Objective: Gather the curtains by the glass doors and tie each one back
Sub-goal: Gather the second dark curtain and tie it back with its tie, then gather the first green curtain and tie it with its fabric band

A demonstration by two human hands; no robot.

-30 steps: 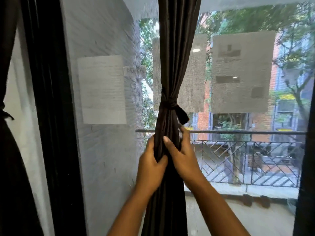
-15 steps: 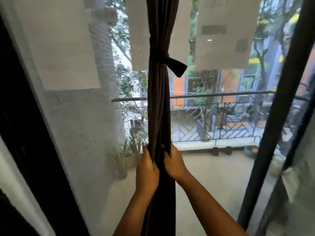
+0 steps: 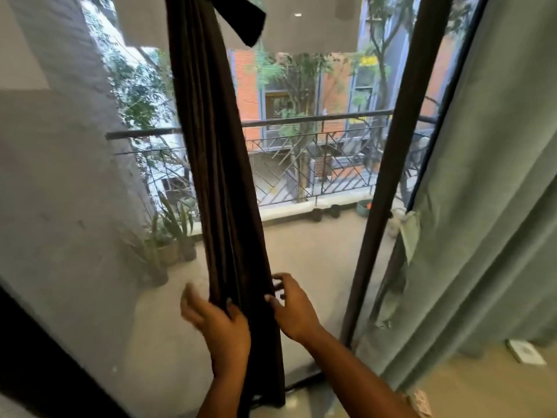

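A dark brown curtain (image 3: 220, 176) hangs gathered into a narrow bundle in front of the glass door (image 3: 316, 260). The loose end of its tie-back (image 3: 244, 16) shows at the top edge; the knot itself is out of frame. My left hand (image 3: 220, 324) is at the bundle's lower left, thumb on the front folds and fingers spread away to the left, blurred. My right hand (image 3: 294, 306) sits at the bundle's right edge with loosely curved fingers, its thumb tip touching the fabric. A sage-green curtain (image 3: 497, 176) hangs loose on the right.
A dark door frame post (image 3: 388, 146) stands between the two curtains. Outside are potted plants (image 3: 168, 239), a balcony floor and a metal railing (image 3: 316, 122). A small white object (image 3: 526, 351) lies on the floor by the green curtain's hem.
Both hands slid down the brown curtain and loosened from a firm grip. My view tilted down and right, bringing the green curtain into sight.
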